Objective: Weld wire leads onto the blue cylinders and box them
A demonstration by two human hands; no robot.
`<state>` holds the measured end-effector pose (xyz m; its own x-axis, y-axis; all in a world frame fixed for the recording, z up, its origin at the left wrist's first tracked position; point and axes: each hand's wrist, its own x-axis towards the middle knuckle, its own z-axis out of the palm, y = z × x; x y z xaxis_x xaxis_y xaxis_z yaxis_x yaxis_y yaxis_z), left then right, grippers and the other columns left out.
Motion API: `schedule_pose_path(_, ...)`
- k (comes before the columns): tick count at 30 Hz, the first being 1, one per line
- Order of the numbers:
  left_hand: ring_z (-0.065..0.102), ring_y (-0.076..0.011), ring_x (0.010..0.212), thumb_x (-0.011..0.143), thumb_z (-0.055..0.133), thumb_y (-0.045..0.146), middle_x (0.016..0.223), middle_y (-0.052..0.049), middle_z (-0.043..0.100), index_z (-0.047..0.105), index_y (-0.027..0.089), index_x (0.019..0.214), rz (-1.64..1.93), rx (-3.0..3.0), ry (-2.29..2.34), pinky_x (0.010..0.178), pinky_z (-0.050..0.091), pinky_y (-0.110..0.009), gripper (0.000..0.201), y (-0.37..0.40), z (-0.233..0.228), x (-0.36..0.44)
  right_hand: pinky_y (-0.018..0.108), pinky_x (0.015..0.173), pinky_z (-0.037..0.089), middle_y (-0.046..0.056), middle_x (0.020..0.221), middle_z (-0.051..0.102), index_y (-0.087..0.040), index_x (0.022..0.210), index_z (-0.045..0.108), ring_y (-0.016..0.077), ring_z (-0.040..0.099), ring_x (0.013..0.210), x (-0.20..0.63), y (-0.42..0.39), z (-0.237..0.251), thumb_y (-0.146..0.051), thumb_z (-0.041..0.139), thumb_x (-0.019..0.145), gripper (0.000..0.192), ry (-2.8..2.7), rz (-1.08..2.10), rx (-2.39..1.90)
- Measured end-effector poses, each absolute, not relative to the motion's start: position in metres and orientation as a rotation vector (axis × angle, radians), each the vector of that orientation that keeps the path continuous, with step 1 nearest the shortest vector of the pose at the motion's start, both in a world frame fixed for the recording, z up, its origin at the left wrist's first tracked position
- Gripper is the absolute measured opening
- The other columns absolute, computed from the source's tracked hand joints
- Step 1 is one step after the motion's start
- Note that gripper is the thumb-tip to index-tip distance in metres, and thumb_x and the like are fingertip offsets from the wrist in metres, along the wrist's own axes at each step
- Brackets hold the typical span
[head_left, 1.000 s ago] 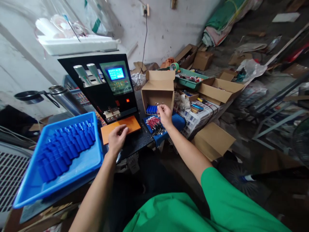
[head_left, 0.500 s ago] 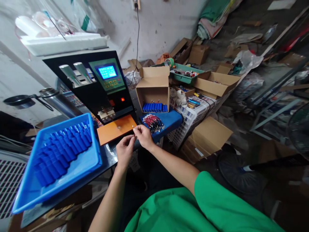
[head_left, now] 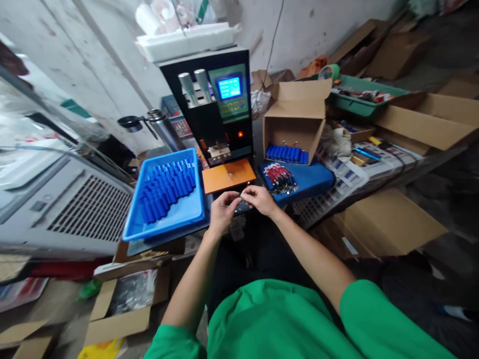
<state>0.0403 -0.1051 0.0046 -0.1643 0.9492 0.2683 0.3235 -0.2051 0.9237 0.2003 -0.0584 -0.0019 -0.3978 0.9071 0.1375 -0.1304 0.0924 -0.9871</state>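
Observation:
In front of the orange plate (head_left: 229, 175) of a black spot welder (head_left: 204, 119), my hands meet, fingertips touching. My right hand (head_left: 259, 198) pinches a short wire lead (head_left: 248, 184); a small reddish end pokes out above its fingers. The fingers of my left hand (head_left: 223, 212) are closed at the same spot, with a tiny pale end showing below them; most of the lead is hidden. To the right, a pile of red and black wire leads (head_left: 279, 178) lies on a blue surface (head_left: 312, 180). Blue-wrapped battery packs (head_left: 164, 192) stand in rows in a blue tray (head_left: 200, 212) on the left.
Behind the leads, an open cardboard box (head_left: 295, 114) holds several blue battery packs with leads. A green crate (head_left: 362, 109) and more cartons (head_left: 430, 122) stand at the right. A steel flask (head_left: 164, 129) is beside the welder. On the floor sits an open box (head_left: 119, 324).
My view has swung left, so the welder and tray appear further right. My hands remain together before the orange plate, fingertips now closer together around the lead.

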Motion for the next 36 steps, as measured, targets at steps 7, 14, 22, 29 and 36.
schedule_pose_path(7, 0.073, -0.0195, 0.082, 0.082, 0.073, 0.049, 0.09, -0.008, 0.077, 0.072, 0.016, 0.103, 1.391, 1.392, 1.394, 0.079, 0.059, -0.034, 0.038, -0.129, 0.002, 0.03, 0.024, 0.048, 0.043, -0.002, 0.06, 0.059, -0.019, 0.077, 0.065, 0.0108, 0.052, 0.051, 0.191, -0.068, -0.01, -0.05, 0.074, 0.075, 0.033, -1.329, 1.502, -0.856)
schedule_pose_path(14, 0.07, -0.0173, 0.074, 0.083, 0.072, 0.054, 0.083, -0.007, 0.076, 0.073, 0.016, 0.097, 1.412, 1.282, 1.444, 0.073, 0.057, -0.031, 0.041, -0.132, 0.005, 0.019, 0.024, 0.047, 0.041, -0.003, 0.059, 0.058, -0.019, 0.075, 0.066, 0.0096, 0.05, 0.048, 0.184, -0.072, -0.005, -0.045, 0.072, 0.076, 0.027, -1.272, 1.463, -0.847)
schedule_pose_path(22, 0.062, -0.014, 0.067, 0.084, 0.07, 0.05, 0.074, -0.004, 0.07, 0.07, 0.015, 0.082, 1.364, 1.33, 1.472, 0.066, 0.05, -0.028, 0.034, -0.137, 0.002, 0.032, 0.026, 0.051, 0.041, -0.001, 0.061, 0.059, -0.019, 0.073, 0.067, 0.0117, 0.05, 0.052, 0.179, -0.085, -0.007, -0.042, 0.068, 0.079, 0.024, -1.451, 1.266, -0.844)
schedule_pose_path(29, 0.069, -0.0183, 0.086, 0.09, 0.062, 0.031, 0.095, -0.006, 0.075, 0.072, 0.019, 0.1, 1.419, 1.674, 1.975, 0.084, 0.055, -0.032, 0.018, -0.125, 0.03, -0.042, 0.025, 0.047, 0.039, -0.002, 0.058, 0.057, -0.019, 0.073, 0.065, 0.0112, 0.05, 0.047, 0.189, -0.084, -0.019, -0.043, 0.069, 0.078, 0.025, -1.363, 1.285, -0.883)
schedule_pose_path(36, 0.068, -0.0312, 0.109, 0.081, 0.068, 0.016, 0.119, -0.015, 0.068, 0.055, 0.022, 0.141, 0.306, 1.92, 2.547, 0.09, 0.053, -0.038, 0.061, -0.085, 0.049, -0.115, 0.025, 0.045, 0.039, -0.002, 0.056, 0.056, -0.02, 0.07, 0.064, 0.0117, 0.049, 0.046, 0.19, -0.088, -0.021, -0.044, 0.068, 0.077, 0.025, -1.342, 1.326, -0.894)
